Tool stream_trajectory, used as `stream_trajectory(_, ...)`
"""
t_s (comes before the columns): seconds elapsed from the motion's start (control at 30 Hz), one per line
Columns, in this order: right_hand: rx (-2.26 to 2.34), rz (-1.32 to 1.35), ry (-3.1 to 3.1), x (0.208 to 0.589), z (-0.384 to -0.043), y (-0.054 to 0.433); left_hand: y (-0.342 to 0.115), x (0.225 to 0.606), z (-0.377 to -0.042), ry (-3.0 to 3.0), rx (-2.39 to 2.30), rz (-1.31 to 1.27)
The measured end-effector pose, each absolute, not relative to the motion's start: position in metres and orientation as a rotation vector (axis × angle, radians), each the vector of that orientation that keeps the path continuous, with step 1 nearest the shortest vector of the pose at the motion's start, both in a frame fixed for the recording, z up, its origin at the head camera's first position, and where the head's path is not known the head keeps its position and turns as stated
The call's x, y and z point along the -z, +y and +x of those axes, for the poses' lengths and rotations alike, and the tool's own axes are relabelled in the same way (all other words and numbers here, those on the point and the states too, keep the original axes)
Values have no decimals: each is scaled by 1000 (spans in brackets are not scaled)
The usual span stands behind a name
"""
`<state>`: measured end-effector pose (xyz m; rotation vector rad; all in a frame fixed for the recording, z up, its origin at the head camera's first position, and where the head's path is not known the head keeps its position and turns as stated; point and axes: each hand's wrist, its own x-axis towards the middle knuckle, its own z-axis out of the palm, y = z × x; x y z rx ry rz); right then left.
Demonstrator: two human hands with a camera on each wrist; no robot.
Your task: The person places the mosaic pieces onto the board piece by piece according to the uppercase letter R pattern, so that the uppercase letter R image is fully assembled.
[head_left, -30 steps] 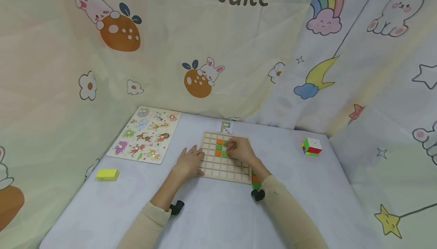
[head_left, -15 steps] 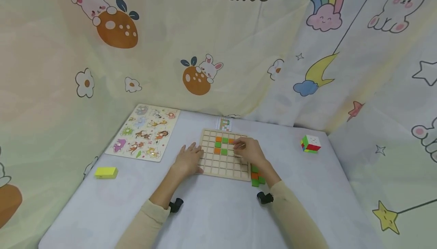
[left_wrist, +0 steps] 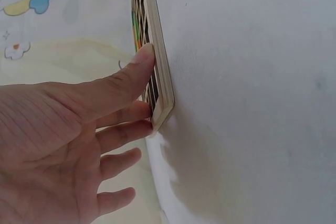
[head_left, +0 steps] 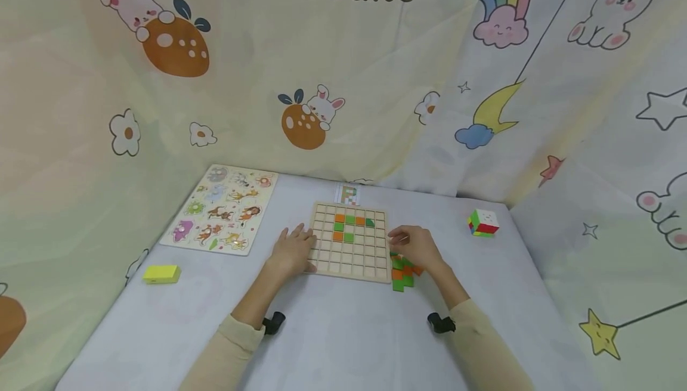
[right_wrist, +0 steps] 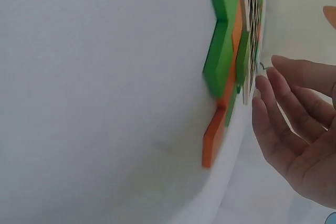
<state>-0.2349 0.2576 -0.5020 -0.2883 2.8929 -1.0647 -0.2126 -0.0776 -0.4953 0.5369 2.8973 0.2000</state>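
The left grip [left_wrist: 68, 135] is relaxed, fingers spread; its thumb rests on the rim of the wooden grid board [head_left: 349, 260], and two fingers touch near a corner. The board lies flat on the worktop [head_left: 354, 337], immediately to the right of this grip.

The right grip [head_left: 417, 247] is just beside the board's right edge. Its fingers are bent loosely, with gaps visible between them in the right wrist view.

Loose green and orange tiles [head_left: 398, 286] lie just to the near side of the right grip, along the board, some overlapping. Seven tiles occupy the board between the two grips: four in a row alternating orange and green, one green in the next row, then an orange and a green. The green tile [head_left: 370, 222] nearest the right grip appears not to fill its cell squarely.

Beyond the board is a pattern card [head_left: 349, 194]. Left of the left grip are an animal puzzle [head_left: 228, 200] and a yellow block [head_left: 161, 274]. A colored cube [head_left: 483, 223] stands to the right of the right grip and beyond it.
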Motion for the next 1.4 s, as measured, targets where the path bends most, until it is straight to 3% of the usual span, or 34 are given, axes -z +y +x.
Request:
stream_trajectory(1.07,921,-309,2804,498,-232,271,-80,496,-210,2909,-226,563)
stream_trajectory(1.4,1106,-441,2776,485,-248,244,-81,492,-211,2899,-205,548)
